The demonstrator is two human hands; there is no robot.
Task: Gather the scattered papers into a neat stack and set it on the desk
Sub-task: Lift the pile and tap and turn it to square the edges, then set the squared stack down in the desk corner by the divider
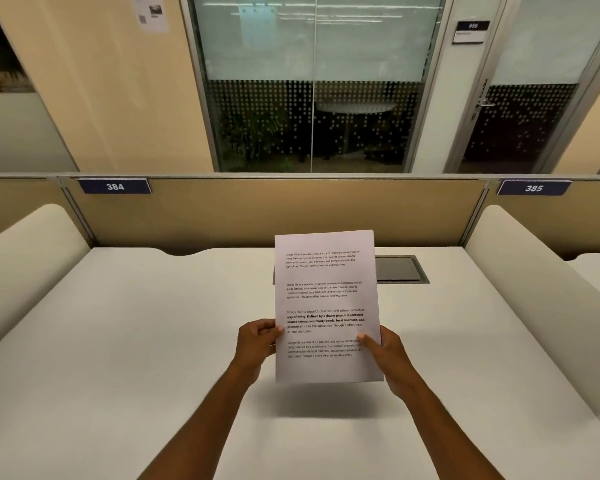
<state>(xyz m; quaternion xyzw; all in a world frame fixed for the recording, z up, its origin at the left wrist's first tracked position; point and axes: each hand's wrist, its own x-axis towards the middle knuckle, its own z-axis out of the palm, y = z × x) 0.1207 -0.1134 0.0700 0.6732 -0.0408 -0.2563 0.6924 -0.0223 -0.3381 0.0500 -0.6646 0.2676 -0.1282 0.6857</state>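
Observation:
I hold a stack of white printed papers [326, 299] upright above the white desk [136, 341], its edges lined up and its shadow falling on the desk below. My left hand [257, 344] grips the stack's lower left edge, thumb on the front sheet. My right hand [385, 355] grips the lower right edge, thumb pressed on the text. The stack's bottom edge hangs clear of the desk surface. No loose sheets show elsewhere on the desk.
A grey cable hatch [400, 269] is set into the desk behind the papers. Padded white dividers stand at the left [32, 258] and right [534, 289]. A tan partition [274, 209] with labels 384 and 385 closes the back.

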